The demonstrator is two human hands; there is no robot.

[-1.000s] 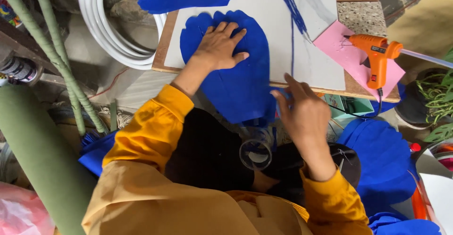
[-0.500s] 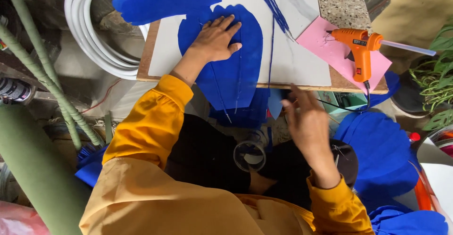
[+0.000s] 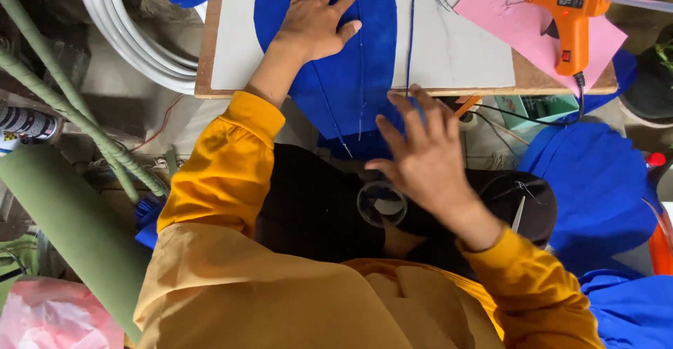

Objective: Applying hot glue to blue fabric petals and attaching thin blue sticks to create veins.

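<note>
Labelled can at far left edge, lying sideways, dark with white and red print. Small white label and red sticker on orange glue gun, top right on worktop. No screens or signs.

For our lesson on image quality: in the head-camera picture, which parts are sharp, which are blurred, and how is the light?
Head view: the left hand pressing the blue fabric piece is sharp; the right hand is motion-blurred, fingers smeared; light is soft and even, shadows faint; the orange glue gun shows no glare.
</note>
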